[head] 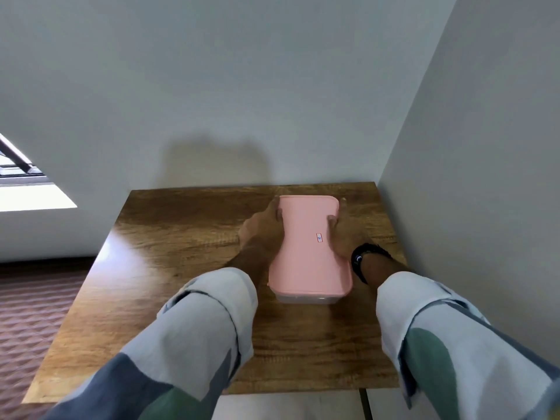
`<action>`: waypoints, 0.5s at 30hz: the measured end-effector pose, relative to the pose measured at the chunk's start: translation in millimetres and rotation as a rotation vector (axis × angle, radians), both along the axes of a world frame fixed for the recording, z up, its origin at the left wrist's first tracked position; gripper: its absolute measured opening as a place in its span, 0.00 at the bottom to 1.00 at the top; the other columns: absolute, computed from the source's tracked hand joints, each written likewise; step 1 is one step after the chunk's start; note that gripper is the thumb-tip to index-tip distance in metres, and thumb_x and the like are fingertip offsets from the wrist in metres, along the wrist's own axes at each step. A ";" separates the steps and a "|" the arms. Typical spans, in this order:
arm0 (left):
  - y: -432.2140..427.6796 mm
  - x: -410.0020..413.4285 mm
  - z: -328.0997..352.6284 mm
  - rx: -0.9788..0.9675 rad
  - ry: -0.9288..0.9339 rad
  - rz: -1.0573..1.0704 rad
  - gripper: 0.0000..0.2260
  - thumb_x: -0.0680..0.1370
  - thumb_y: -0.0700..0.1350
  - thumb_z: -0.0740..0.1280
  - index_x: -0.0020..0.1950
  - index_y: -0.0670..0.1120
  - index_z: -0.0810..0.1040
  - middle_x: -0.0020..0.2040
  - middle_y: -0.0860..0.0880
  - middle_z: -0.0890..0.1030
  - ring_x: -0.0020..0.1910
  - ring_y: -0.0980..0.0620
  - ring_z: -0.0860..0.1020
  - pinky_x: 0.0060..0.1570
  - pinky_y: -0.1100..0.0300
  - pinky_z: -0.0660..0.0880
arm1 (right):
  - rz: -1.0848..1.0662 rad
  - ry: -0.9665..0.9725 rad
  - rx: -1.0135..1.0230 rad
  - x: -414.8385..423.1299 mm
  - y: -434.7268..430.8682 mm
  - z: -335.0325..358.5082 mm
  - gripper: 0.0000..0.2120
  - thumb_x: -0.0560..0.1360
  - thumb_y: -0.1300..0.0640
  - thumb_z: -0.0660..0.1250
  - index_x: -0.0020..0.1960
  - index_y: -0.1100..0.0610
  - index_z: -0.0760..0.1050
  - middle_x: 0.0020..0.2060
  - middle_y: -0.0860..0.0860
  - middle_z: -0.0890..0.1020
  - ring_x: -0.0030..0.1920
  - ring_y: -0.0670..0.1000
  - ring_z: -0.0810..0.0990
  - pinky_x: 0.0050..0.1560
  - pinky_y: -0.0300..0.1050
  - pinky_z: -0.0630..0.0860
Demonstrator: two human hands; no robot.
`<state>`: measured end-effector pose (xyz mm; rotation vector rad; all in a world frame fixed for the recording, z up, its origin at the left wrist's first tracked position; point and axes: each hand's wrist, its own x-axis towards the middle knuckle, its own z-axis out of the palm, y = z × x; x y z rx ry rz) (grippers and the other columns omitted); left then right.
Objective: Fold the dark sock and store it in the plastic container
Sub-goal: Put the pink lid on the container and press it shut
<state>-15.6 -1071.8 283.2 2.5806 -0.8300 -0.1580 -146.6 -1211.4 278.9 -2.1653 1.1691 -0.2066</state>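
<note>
A clear plastic container (pixel 306 297) with a pink lid (pixel 306 253) lies lengthwise on the wooden table (pixel 181 237), right of centre. My left hand (pixel 263 228) grips the lid's left edge, fingers curled over the rim. On the opposite side, my right hand (pixel 344 234) holds the right edge, with a black watch on that wrist. The lid sits on the container. No dark sock shows anywhere; the inside of the container is hidden by the lid.
A white wall stands behind the table and another close along its right side. To the left lie a reddish patterned floor (pixel 27 313) and a window corner (pixel 18 174).
</note>
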 end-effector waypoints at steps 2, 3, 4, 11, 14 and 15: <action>4.4 -3.9 2.0 -0.030 0.012 0.019 0.23 0.84 0.58 0.48 0.78 0.62 0.66 0.60 0.40 0.85 0.58 0.34 0.82 0.56 0.47 0.76 | -0.069 -0.009 -0.005 -14.2 15.7 -2.7 0.28 0.83 0.45 0.53 0.80 0.54 0.55 0.67 0.61 0.78 0.65 0.66 0.77 0.65 0.57 0.72; 6.9 -6.3 3.3 -0.043 0.034 0.031 0.22 0.84 0.59 0.49 0.78 0.62 0.67 0.61 0.40 0.84 0.58 0.34 0.82 0.56 0.47 0.76 | -0.100 0.009 -0.046 -20.7 25.1 -5.3 0.26 0.82 0.43 0.52 0.76 0.54 0.61 0.64 0.60 0.79 0.62 0.65 0.79 0.62 0.58 0.75; 10.4 -10.7 5.6 -0.052 0.062 0.043 0.22 0.84 0.59 0.49 0.77 0.62 0.67 0.62 0.40 0.84 0.59 0.34 0.81 0.56 0.48 0.76 | -0.123 0.029 -0.086 -26.9 34.5 -6.1 0.24 0.82 0.42 0.52 0.72 0.54 0.65 0.61 0.59 0.81 0.58 0.63 0.81 0.58 0.58 0.77; 41.3 -66.7 2.8 -0.127 0.183 0.178 0.24 0.84 0.59 0.49 0.73 0.51 0.73 0.63 0.42 0.82 0.59 0.38 0.81 0.58 0.46 0.78 | -0.176 0.007 -0.034 -20.5 44.5 4.1 0.20 0.83 0.45 0.52 0.68 0.57 0.68 0.60 0.61 0.80 0.58 0.64 0.80 0.57 0.59 0.77; 50.9 -78.9 -7.1 -0.209 0.342 0.305 0.24 0.85 0.58 0.50 0.68 0.45 0.76 0.60 0.42 0.83 0.57 0.41 0.81 0.60 0.46 0.78 | -0.167 -0.025 -0.020 -21.0 44.0 1.7 0.20 0.83 0.45 0.52 0.68 0.57 0.68 0.61 0.61 0.80 0.59 0.64 0.80 0.57 0.57 0.77; 51.4 -78.9 -8.1 -0.241 0.370 0.318 0.24 0.85 0.57 0.50 0.67 0.44 0.76 0.60 0.42 0.82 0.57 0.41 0.81 0.60 0.47 0.78 | -0.161 -0.028 -0.007 -21.2 43.2 1.0 0.20 0.83 0.45 0.52 0.68 0.57 0.68 0.61 0.61 0.80 0.59 0.64 0.80 0.56 0.57 0.77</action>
